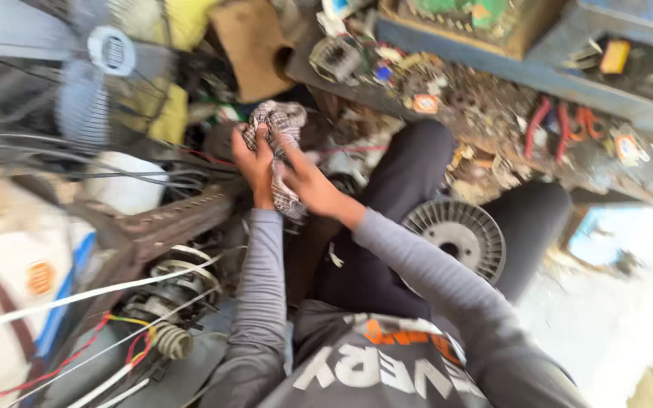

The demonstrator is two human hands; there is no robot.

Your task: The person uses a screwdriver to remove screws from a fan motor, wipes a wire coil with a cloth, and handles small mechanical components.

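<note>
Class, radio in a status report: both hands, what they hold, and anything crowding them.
Left hand and right hand both gripping the checked cloth. Cloth bunched, held above the lap. Finned metal disc resting on the right thigh; wires and motor parts crowd the left.

A low, grimy blue workbench [493, 72] runs ahead and to the right of the hands, strewn with small metal scraps, red-handled pliers [549, 125] far to their right, an orange-labelled part [425, 103] nearer, and a wound motor stator [334, 57] just beyond them.
</note>
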